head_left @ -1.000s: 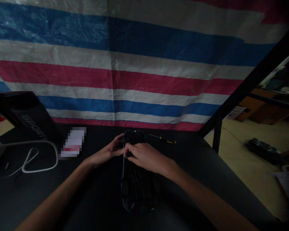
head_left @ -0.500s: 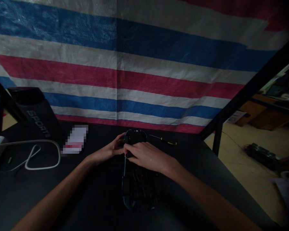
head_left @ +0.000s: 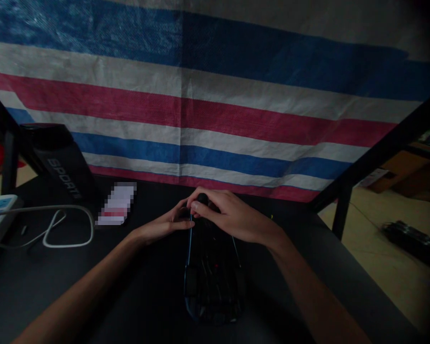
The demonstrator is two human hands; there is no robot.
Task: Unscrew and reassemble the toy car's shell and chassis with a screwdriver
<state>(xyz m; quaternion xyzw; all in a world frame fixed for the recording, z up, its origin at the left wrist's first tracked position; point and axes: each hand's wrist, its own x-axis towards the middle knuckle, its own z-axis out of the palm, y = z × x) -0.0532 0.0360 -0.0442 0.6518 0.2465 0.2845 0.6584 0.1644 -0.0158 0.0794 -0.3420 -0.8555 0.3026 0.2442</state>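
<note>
A dark toy car [head_left: 215, 286] with blue edges lies upside down on the black table, its underside and wheels facing up. My left hand [head_left: 168, 222] is closed on the car's far left edge, thumb on the near side. Over the car's far end, my right hand [head_left: 232, 210] is closed round a small black round-ended handle [head_left: 202, 197]. The handle's lower end is hidden by the fingers and the dark. Behind my right hand, only a yellow bit of a screwdriver [head_left: 272, 217] shows.
A dark bottle marked SPORT [head_left: 62, 162] and a blurred-out phone-like thing [head_left: 118, 203] stand and lie at the left. A white cable [head_left: 93, 224] loops near a white box [head_left: 0, 210]. A striped sheet [head_left: 186, 110] hangs behind the table.
My right hand has moved to the far end of the car and turned, bringing the black handle upright. It now covers most of the yellow-and-black screwdriver. My left hand keeps its place on the car.
</note>
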